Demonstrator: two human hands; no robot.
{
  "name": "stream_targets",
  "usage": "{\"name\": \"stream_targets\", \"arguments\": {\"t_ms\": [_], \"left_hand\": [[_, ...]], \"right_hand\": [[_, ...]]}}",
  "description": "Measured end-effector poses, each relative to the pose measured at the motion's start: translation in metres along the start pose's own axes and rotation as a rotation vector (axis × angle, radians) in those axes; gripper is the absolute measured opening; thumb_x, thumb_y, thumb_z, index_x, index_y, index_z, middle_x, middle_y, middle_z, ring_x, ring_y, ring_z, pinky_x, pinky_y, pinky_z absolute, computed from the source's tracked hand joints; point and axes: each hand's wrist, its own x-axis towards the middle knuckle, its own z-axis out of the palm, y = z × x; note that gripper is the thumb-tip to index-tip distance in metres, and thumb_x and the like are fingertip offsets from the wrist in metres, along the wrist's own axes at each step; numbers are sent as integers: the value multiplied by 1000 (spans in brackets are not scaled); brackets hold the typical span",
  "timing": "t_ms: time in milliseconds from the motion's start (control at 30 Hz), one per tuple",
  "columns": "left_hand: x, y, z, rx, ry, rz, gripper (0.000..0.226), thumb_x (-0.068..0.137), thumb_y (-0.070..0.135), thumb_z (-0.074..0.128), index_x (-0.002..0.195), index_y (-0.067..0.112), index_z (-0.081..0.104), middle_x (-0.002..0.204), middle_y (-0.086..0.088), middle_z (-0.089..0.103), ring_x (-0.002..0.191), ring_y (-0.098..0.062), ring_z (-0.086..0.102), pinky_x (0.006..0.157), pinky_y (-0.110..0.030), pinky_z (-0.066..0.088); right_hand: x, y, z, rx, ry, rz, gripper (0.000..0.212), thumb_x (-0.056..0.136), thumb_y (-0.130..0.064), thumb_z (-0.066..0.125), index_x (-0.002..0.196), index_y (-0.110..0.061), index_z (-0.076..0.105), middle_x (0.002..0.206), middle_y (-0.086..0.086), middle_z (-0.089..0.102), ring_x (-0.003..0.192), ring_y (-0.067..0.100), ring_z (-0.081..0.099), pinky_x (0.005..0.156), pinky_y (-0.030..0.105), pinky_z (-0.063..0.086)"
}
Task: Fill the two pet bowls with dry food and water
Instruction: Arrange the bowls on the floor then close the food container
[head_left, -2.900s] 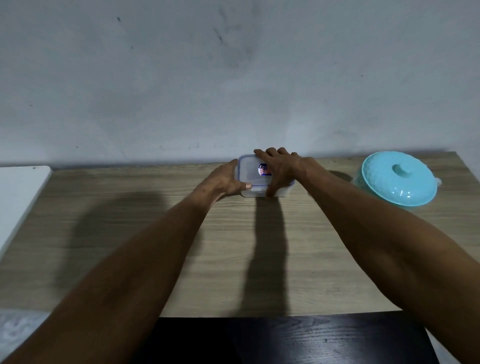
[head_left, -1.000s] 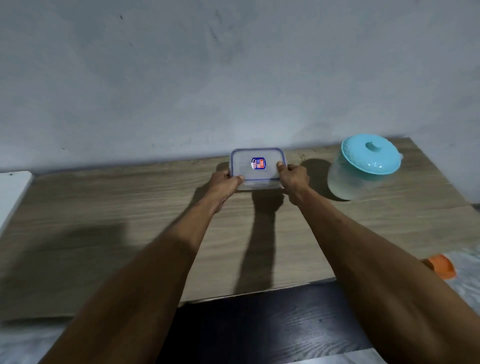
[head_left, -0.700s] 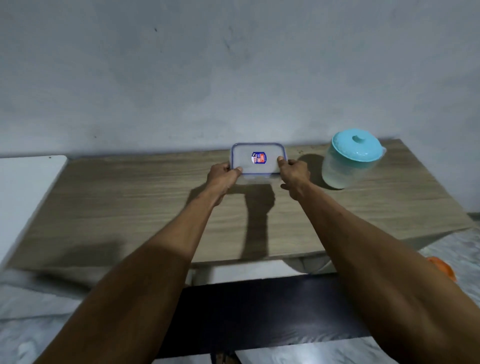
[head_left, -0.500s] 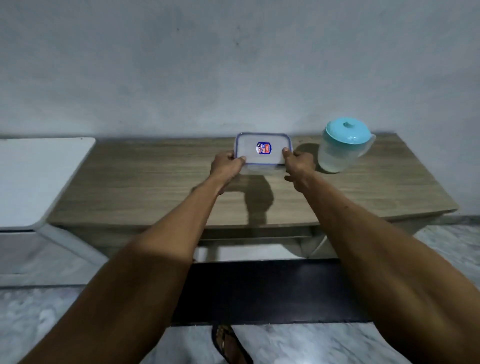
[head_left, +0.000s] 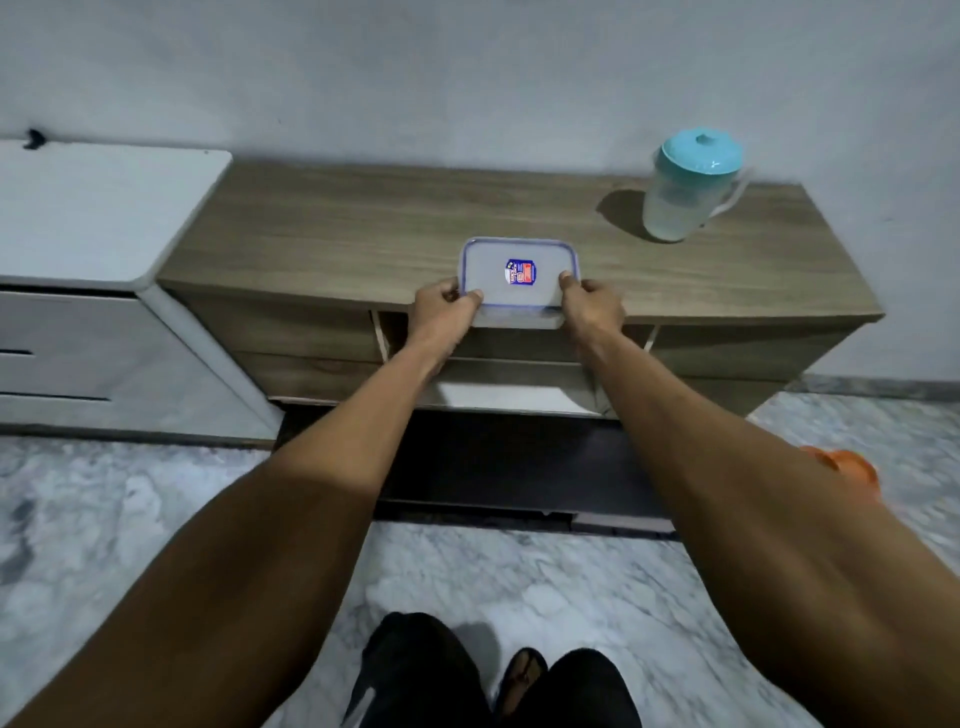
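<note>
A: Centre frame, the clear rectangular plastic box with a blue-edged lid (head_left: 519, 283) sits between both hands at the front edge of the wood-grain cabinet top (head_left: 337, 234)
B: Yes, the left hand (head_left: 444, 312) grips its left end, the right hand (head_left: 592, 309) its right end, thumbs curled onto the lid
A: Long axis left to right, lid up, contents hidden
B: Upper right, the translucent jug with a teal lid (head_left: 685, 192) stands upright, well apart, fill unclear
</note>
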Motion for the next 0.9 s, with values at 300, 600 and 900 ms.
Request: {"name": "stream_targets", "arguments": {"t_ms": [300,600,900], "left_hand": [[0,-126,-2,-49,-11,-14,36,93,16,61,128,14,65,107,0,69,101,-16,65,79,-21,48],[111,-230,15,-25,-17,-21,35,93,24,57,127,22,64,104,-2,71,98,-26,68,87,-36,54],[210,-273,32,7,50,23,56,93,39,52,140,11,44,124,-13,62,115,-29,61,101,-48,50]], "right_hand": [[-10,116,85,91,69,62,14,91,-35,60,91,-23,66,87,3,66,90,29,67,82,46,60],[71,185,177,87,29,53,27,79,-41,57,94,-21,68,97,4,68,95,30,65,88,49,57],[147,204,246,93,52,-47,43,85,-34,61,115,-4,64,118,16,65,106,34,63,94,45,55]]}}
